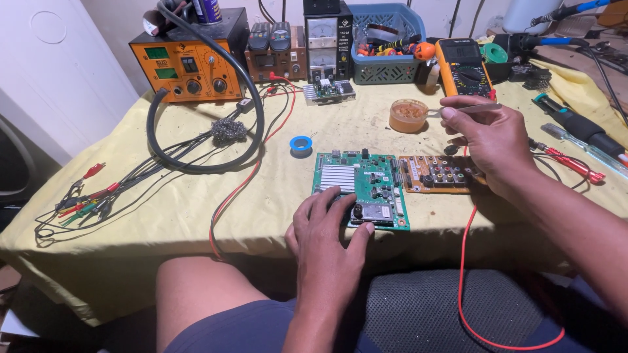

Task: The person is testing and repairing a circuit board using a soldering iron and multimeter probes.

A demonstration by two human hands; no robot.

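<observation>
My left hand (pixel 327 238) is pressing flat, fingers spread, on the near edge of the green circuit board (pixel 362 188) at the table's front, while my right hand (pixel 487 134) is pinching tweezers (pixel 472 109) beside the flux pot (pixel 408 115). I am seemingly loading flux, so the tip must next come back to the board. The brown connector board (pixel 437 174) and the red lead (pixel 466 222) are crowding that path.

Two hands over the yellow cloth: left hand (pixel 327 238) low centre, right hand (pixel 487 134) at centre right. Two circuit boards mid-frame, one green board (pixel 363 186), one brown board (pixel 435 173) right beside it. One orange station (pixel 186 62) upper left, one blue basket (pixel 386 42) top centre, one yellow multimeter (pixel 463 65) to its right. One round tub of paste (pixel 408 115), and one small blue spool (pixel 301 144).
</observation>
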